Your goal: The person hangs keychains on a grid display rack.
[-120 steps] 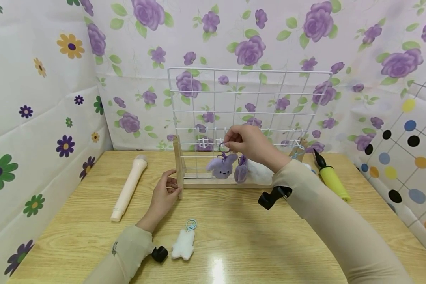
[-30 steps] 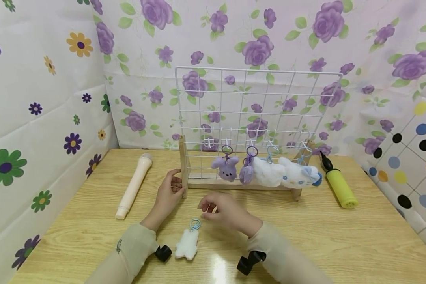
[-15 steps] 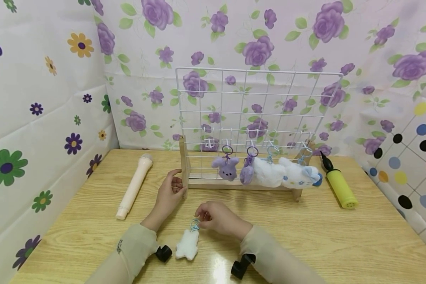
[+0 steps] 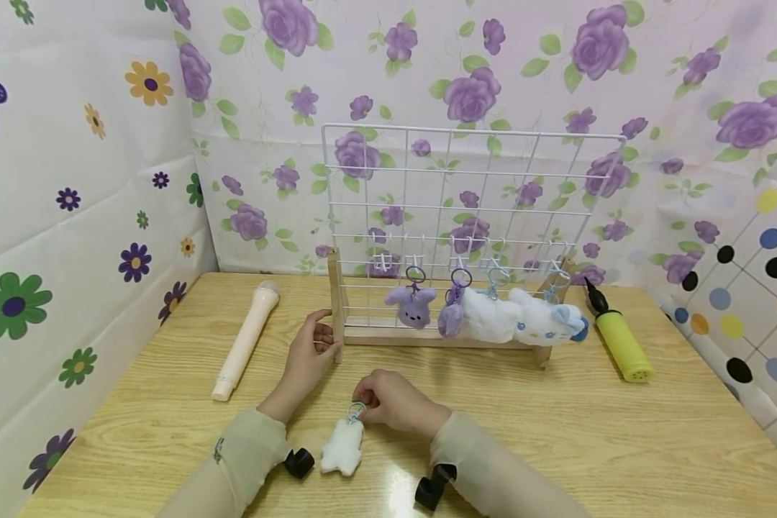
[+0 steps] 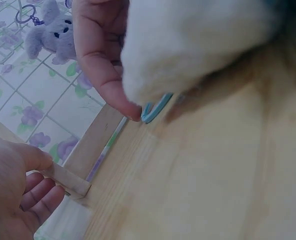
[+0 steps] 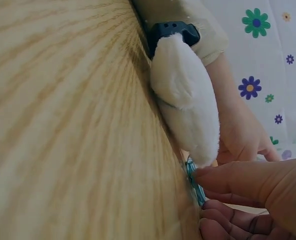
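Observation:
My right hand [image 4: 401,404] pinches the light blue ring [image 4: 356,411] of a white plush keychain [image 4: 342,447] lying on the table. In the right wrist view, the thumb and fingers meet at the blue ring [image 6: 195,182], beside the white plush [image 6: 188,100]. My left hand [image 4: 308,350] holds the left wooden leg [image 4: 335,306] of a white wire grid rack [image 4: 456,171], thumb in front and fingers behind. Hanging on the rack's hooks are a purple plush keychain [image 4: 416,308], a second purple one [image 4: 451,318] turned sideways, and white plush keychains [image 4: 492,315] to the right.
A cream toy microphone [image 4: 246,342] lies left of the rack. A yellow hand pump [image 4: 624,347] with a black nozzle lies at the right. At the rack's left end is a bare white hook [image 4: 382,262]. Patterned cloth hangs behind and at both sides.
My right hand let go of the purple keychain's ring, which now hangs on a hook. It came down toward me and took hold of the white keychain's blue ring. The left hand stayed at the leg.

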{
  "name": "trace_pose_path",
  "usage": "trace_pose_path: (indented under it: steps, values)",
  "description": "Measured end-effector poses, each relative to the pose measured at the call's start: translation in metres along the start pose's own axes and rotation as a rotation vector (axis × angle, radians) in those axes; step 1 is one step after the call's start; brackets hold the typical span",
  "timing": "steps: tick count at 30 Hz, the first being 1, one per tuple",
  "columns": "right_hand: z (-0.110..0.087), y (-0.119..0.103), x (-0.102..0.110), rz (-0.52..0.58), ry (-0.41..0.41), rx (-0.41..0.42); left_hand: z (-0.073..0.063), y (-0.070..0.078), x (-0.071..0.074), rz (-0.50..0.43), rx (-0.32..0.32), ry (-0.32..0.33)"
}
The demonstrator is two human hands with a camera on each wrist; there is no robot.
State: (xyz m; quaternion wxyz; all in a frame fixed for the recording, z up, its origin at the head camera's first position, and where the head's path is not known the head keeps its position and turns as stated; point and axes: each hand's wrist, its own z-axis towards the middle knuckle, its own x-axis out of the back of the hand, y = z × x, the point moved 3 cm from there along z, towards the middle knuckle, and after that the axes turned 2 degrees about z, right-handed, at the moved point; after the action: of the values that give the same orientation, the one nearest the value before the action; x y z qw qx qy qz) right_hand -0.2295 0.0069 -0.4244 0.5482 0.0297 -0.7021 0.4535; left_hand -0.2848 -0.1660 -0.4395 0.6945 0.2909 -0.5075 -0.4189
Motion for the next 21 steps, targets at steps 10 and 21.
trace_pose_path:
  steps: [10, 21]
  values:
    - [0.0024, 0.0014, -0.0028, -0.019, 0.007, 0.005, 0.0001, -0.0006, -0.0001, -0.01, -0.007, 0.004]
    - [0.002, 0.0029, -0.0027, 0.01, -0.005, -0.031, 0.0001, 0.0003, -0.0002, 0.011, -0.005, 0.008]
